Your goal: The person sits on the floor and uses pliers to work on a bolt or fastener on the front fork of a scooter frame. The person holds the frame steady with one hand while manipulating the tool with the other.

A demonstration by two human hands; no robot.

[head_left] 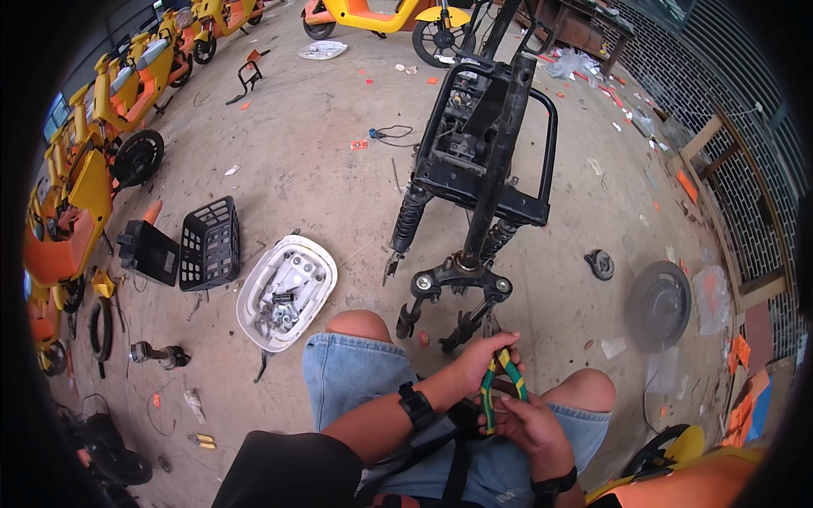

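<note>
Nearest the lower edge, the person sits with blue denim shorts (356, 368) and bare knees spread, a black watch (416, 406) on the left wrist and a dark band (555, 484) on the right. Between the knees is a pair of metal pliers with green-and-yellow handles (488, 398). The left hand (485, 362) is closed around their upper part, near the pivot; the right hand (527, 422) has its fingers partly curled about the lower handles, which stand apart. The pliers' tip points up toward the lower end of a bare black tubular-metal scooter frame (494, 161); whether it touches cannot be told.

Just beyond the left knee, a white oval plastic tray (246, 296) holds loose metal hardware (285, 315). To its left are a black slatted plastic basket (210, 245) and a black box (149, 254), with a dark metal cylindrical part (159, 356) lying nearer. On the right, a grey translucent round disc (659, 305) lies on the concrete floor (313, 169), with a small black ring-shaped part (600, 264) near it.

Farther off, yellow-and-orange scooters (80, 190) line the left side, another yellow scooter (368, 15) stands at the top, and a white oval shell (323, 50) lies before it.
</note>
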